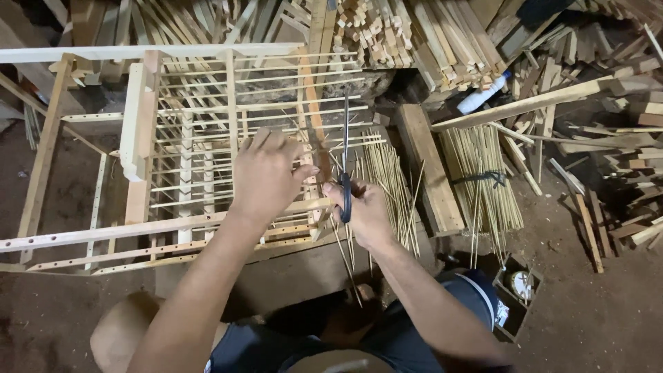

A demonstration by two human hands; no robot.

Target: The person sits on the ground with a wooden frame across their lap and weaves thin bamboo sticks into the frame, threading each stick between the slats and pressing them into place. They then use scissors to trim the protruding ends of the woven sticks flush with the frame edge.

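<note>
A tied bundle of thin sticks [482, 179] lies on the dirt floor [594, 311] — a white bottle [485, 94] beyond it. Wood offcuts [608, 103] are heaped alongside.

L hand [266, 176] on wooden cage frame [186, 138], R hand [362, 211] gripping thin blade [345, 148], bamboo stick bundle [480, 176] nearby

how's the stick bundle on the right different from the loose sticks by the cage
The tied bundle is bound across its middle by a dark band; the loose sticks have no tie and fan apart. The bundle lies right of a wooden plank, away from both hands; the loose sticks lie left of it, beside the right hand. Both are thin, pale sticks lying on the ground.
</note>
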